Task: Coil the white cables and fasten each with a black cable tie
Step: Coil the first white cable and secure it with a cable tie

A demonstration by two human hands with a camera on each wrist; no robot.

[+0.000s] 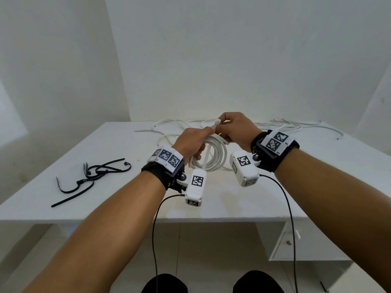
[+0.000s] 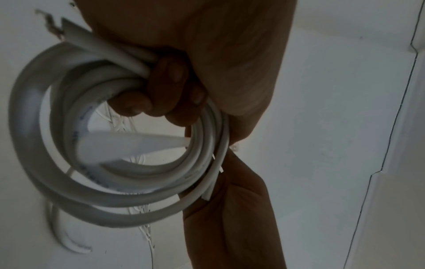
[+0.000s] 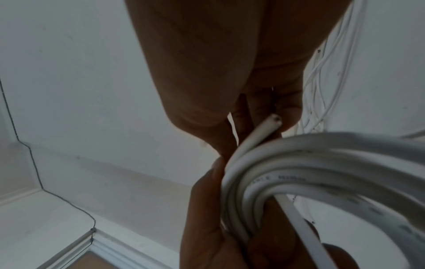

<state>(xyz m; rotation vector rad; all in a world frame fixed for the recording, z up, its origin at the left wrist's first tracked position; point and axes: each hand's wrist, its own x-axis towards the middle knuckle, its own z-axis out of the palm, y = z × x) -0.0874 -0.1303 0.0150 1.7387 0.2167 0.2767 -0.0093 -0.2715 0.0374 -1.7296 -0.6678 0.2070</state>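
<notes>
White table [image 1: 63, 187] filled the lower half of the head view, wall behind it. Loose white cables [image 1: 285, 124] lay strewn along the table's far edge, centre to upper right, well apart from the near edge; by their sprawl these looked like the uncoiled stock waiting their turn.

Centre of frame, above the table: one coiled white cable [image 1: 213, 154], several turns stacked into a ring, hanging clear of the surface between both hands. Held aloft, probably so the loops fall round under their own weight.

Left hand [image 1: 190, 144] was wrapped round the bunched turns, fingers [image 2: 170, 87] curled right about them in the left wrist view. That grip likely served to keep the ring from springing open.

Right hand [image 1: 234, 129] pinched the cable's tail near the top of the coil, finger and thumb tight; the cut cable end [image 3: 274, 120] showed beside the bundle in the right wrist view. Seemingly guiding the last stretch into the coil.

Black cable ties [image 1: 95, 176] lay in a loose heap at left centre of the table, untouched, within the left arm's reach for the fastening not yet begun.
</notes>
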